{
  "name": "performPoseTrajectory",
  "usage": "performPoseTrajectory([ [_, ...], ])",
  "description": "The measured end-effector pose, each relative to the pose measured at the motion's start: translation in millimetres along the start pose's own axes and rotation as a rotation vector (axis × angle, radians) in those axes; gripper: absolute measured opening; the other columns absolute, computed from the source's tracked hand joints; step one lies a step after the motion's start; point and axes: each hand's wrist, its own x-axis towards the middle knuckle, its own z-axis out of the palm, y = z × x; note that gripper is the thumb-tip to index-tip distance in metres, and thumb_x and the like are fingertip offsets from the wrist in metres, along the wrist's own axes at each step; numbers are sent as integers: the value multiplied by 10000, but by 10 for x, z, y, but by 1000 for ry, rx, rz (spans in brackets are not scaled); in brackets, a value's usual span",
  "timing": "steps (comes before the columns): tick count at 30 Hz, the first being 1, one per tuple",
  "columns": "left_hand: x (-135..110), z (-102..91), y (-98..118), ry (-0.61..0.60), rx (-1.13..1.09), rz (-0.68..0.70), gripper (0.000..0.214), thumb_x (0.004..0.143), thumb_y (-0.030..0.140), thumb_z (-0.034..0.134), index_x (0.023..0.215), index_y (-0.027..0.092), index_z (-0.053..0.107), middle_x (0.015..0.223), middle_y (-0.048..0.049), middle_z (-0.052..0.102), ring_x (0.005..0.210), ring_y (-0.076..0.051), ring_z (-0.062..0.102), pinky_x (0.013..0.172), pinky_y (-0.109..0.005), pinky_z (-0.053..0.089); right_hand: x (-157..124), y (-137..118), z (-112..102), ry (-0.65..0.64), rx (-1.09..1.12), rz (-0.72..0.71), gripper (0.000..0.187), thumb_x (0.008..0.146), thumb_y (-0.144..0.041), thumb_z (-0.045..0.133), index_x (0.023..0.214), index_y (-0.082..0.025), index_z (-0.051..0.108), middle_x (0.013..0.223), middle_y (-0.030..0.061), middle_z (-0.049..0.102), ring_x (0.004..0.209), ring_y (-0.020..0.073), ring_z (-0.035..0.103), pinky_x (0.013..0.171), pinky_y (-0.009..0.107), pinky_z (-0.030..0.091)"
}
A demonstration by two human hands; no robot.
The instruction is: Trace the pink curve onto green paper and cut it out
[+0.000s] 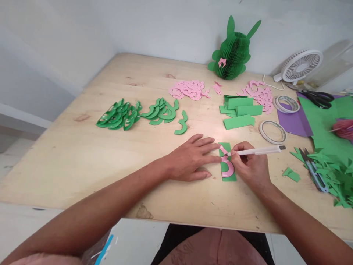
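Forearms reach from six o'clock. Left hand (pixel 190 158), fingers flat and slightly spread, pins a pink template (pixel 228 171) on a green strip (pixel 230 179) at table centre. Right hand (pixel 249 165) pinches a white pen (pixel 259 150) against the template's two o'clock edge. Firm, even pressure should prevent slipping.

A wide bare stretch of the pale wooden table (pixel 68 165) is left open at the near left. Farther back, the way is barred by heaps of green curved paper cut-outs (pixel 118 116), and bare wood is seen again behind them.

The middle front is taken up by the left hand (pixel 190 158), pressed flat, and the right hand (pixel 249 165), from which a white pen (pixel 256 150) juts rightward.

The right side is crowded by a white tape roll (pixel 273 131), stacked green paper rectangles (pixel 238 110) and a heap of green paper scraps (pixel 331 173).
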Motion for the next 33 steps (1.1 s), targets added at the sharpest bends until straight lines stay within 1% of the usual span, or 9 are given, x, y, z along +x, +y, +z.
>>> performPoseTrajectory([
  [9,-1,1,-4,1,1,3,464,871,397,517,1321,285,499,1451,-84,415,1338,-313,322,1092,-510,210,3,-10,-10,-7,-7,-6,93,757,-203,541,664,-198,542,495,-44,512,385,83,400,385,211,311],
  [25,0,-10,-3,-6,5,1,484,875,401,508,1337,262,485,1466,-94,394,1348,-312,309,1093,-507,214,-11,0,9,-26,59,-22,98,772,-183,543,674,-187,539,494,-57,486,385,73,404,375,193,308],
  [33,1,0,-6,-2,-7,-2,476,869,399,520,1332,291,490,1462,-79,401,1350,-310,309,1094,-510,212,-12,12,30,-36,108,-12,102,787,-192,544,685,-186,539,515,-52,488,399,76,410,375,196,314],
])
